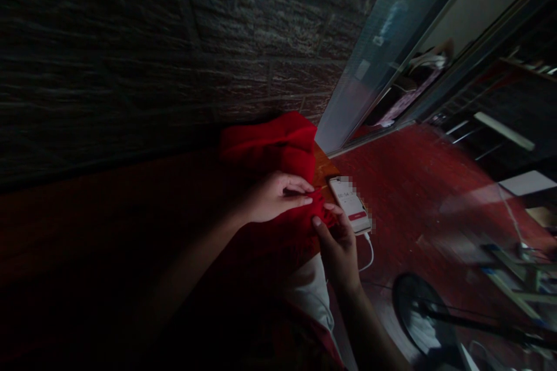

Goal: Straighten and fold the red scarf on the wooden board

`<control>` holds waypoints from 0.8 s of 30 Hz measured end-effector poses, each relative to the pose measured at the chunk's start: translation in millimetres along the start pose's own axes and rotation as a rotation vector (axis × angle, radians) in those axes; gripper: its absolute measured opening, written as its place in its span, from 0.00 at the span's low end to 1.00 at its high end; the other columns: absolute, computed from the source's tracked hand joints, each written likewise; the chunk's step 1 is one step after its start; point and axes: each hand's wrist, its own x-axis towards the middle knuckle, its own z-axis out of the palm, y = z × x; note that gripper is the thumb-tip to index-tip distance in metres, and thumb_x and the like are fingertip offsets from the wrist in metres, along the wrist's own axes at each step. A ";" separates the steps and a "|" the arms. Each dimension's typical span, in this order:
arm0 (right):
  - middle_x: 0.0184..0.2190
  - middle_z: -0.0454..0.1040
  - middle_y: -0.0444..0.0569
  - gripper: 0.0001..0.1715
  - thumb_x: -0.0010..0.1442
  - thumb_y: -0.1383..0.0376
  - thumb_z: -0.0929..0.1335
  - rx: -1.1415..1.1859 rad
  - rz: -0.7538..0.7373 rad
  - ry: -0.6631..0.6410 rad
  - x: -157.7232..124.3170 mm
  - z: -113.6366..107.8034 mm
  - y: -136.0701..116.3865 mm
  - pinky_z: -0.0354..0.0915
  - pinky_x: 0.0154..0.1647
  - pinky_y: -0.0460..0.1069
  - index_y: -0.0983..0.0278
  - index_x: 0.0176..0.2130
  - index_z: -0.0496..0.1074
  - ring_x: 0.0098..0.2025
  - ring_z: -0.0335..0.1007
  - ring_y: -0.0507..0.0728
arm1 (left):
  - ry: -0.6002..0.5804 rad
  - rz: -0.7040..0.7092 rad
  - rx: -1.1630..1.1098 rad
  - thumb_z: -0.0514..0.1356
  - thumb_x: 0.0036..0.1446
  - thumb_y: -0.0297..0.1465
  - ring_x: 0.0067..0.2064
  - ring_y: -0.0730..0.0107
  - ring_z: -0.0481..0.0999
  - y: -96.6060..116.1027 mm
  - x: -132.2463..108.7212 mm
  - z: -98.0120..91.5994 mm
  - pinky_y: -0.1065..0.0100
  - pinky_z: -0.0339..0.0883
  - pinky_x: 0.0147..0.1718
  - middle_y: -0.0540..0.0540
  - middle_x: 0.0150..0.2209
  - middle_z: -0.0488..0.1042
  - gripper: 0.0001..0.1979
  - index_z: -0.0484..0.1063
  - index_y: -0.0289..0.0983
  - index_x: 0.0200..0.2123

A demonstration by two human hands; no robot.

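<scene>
A red fringed cloth point(278, 139), like a scarf or shawl, lies on a wooden surface point(324, 165), its far part heaped in a soft fold against the wall. My left hand point(276, 197) reaches in from the left, thumb and fingers pinching the fringed edge. On the other side, my right hand point(342, 240) is closed at the fringe strands, thumb close to the fingers. Only a short stretch of red fringe separates the two hands. Just beyond my right fingers lies a phone point(348, 200) showing a timer, its lower end joined to a white cable point(372, 255). Deep shadow hides the cloth's near part.
A dark stone-block wall point(174, 52) rises behind the surface. To the right is a red floor point(391, 185), with a round black stand base point(420, 313) on it. A glass door panel point(361, 58) stands at the back; blurred furniture point(517, 284) is farther right.
</scene>
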 end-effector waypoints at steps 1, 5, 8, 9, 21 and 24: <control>0.48 0.75 0.47 0.22 0.58 0.61 0.74 -0.006 -0.009 0.005 1.0 -0.1 1.8 0.67 0.53 0.50 0.60 0.51 0.71 0.48 0.72 0.54 | -0.008 -0.004 0.008 0.66 0.55 0.29 0.45 0.64 0.80 -1.8 0.1 0.4 0.62 0.72 0.51 0.41 0.44 0.81 0.11 0.77 0.32 0.42; 0.45 0.77 0.46 0.20 0.56 0.60 0.75 -0.005 0.016 0.031 4.9 -3.0 8.0 0.67 0.52 0.52 0.60 0.48 0.74 0.46 0.73 0.55 | -0.041 -0.026 0.058 0.64 0.58 0.30 0.47 0.63 0.79 -9.0 0.5 1.8 0.62 0.71 0.51 0.41 0.46 0.81 0.11 0.76 0.33 0.43; 0.45 0.77 0.47 0.21 0.55 0.58 0.76 0.008 0.044 0.055 7.8 -5.6 7.1 0.67 0.53 0.53 0.61 0.47 0.75 0.47 0.73 0.56 | -0.073 -0.040 0.157 0.63 0.59 0.34 0.40 0.63 0.79 -9.6 0.8 2.1 0.66 0.70 0.42 0.42 0.39 0.81 0.10 0.77 0.32 0.36; 0.45 0.77 0.48 0.21 0.54 0.57 0.76 0.007 0.051 0.066 9.0 -5.7 5.7 0.67 0.54 0.54 0.61 0.47 0.75 0.47 0.73 0.57 | -0.089 -0.033 0.179 0.62 0.60 0.35 0.37 0.64 0.78 -8.5 0.9 2.2 0.68 0.69 0.38 0.43 0.36 0.81 0.11 0.76 0.32 0.34; 0.44 0.77 0.47 0.20 0.52 0.58 0.76 -0.041 -0.012 0.146 22.0 -1.8 0.7 0.64 0.54 0.54 0.62 0.44 0.76 0.47 0.72 0.56 | -0.147 0.015 0.201 0.58 0.64 0.40 0.37 0.65 0.76 -7.0 1.5 1.7 0.70 0.65 0.38 0.44 0.37 0.81 0.16 0.78 0.32 0.38; 0.44 0.77 0.47 0.19 0.53 0.58 0.76 -0.080 -0.059 0.143 22.7 -5.0 0.6 0.64 0.53 0.53 0.62 0.43 0.75 0.46 0.71 0.56 | -0.121 0.007 0.241 0.58 0.63 0.39 0.37 0.65 0.76 -11.6 1.5 1.7 0.70 0.64 0.37 0.44 0.37 0.81 0.15 0.77 0.32 0.37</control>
